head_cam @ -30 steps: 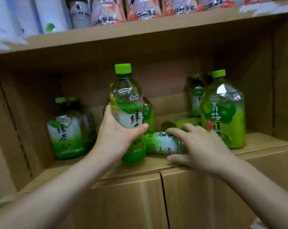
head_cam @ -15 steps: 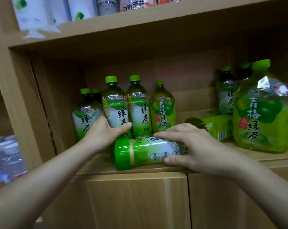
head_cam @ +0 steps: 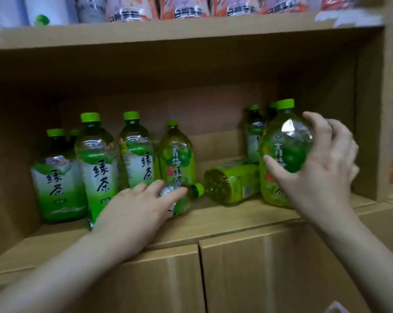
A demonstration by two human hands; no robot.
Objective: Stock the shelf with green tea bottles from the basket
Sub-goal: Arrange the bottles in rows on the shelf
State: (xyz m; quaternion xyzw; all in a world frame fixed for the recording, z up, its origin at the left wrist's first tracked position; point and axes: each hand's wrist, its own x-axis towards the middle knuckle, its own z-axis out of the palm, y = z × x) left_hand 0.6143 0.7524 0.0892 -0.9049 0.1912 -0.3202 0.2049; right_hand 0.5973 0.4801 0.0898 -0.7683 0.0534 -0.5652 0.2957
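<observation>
– Green tea bottles (head_cam: 98, 168), shelf (head_cam: 236, 213): location?
– Upright row centre-left. Lying bottle (head_cam: 179, 201), lower centre: left grip (head_cam: 141, 208) rests on it, fingers nearly straight. Plum tea bottle (head_cam: 283, 154), centre-right, upright: right grip (head_cam: 315, 168) curled round its shoulder.

I have only one camera, on my head. It faces forward and slightly down, straight into the shelf (head_cam: 236, 219), from very near.
</observation>
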